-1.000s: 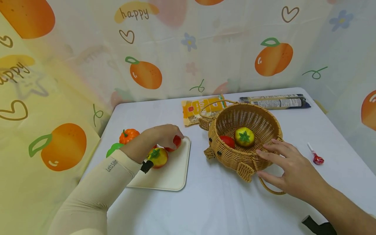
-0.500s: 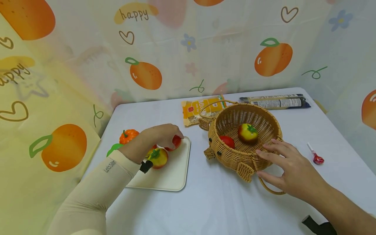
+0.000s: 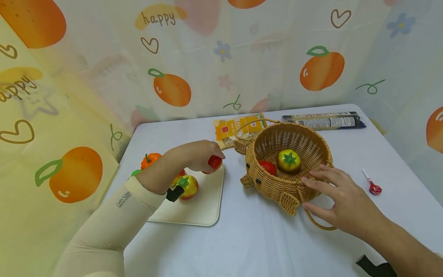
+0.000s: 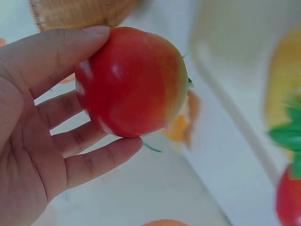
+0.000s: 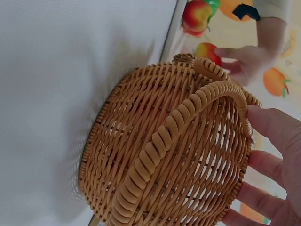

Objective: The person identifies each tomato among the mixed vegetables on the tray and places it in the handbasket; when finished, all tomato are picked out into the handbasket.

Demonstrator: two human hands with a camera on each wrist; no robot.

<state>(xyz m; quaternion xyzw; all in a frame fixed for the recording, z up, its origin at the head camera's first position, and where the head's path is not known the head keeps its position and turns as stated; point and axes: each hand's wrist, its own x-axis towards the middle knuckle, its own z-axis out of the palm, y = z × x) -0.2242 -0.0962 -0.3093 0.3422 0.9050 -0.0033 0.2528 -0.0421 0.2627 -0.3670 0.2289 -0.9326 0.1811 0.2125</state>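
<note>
My left hand (image 3: 199, 156) holds a round red toy tomato (image 4: 134, 80) between thumb and fingers, just above the far right corner of the cream tray (image 3: 207, 215). Its end by the small green leaf is yellow-green. My right hand (image 3: 340, 196) grips the near right rim of the wicker basket (image 3: 268, 188), thumb outside and fingers over the edge. In the basket lie a yellow-topped toy tomato (image 3: 288, 161) with a star-shaped leaf and a red piece (image 3: 268, 167), partly hidden by the wall. Another red-and-yellow toy tomato (image 3: 187, 186) stays on the tray, beside my left wrist.
An orange toy pumpkin (image 3: 150, 159) and a mostly hidden green piece (image 3: 136, 172) are left of my left forearm. Behind the basket lie a yellow food packet (image 3: 228, 130) and a long dark packet (image 3: 323, 120). A red lollipop (image 3: 375, 188) lies at the right.
My left hand has lifted the red tomato off the tray, slightly up and right. The basket's yellow-topped tomato rolled right, then back left. My right hand stays on the rim.
</note>
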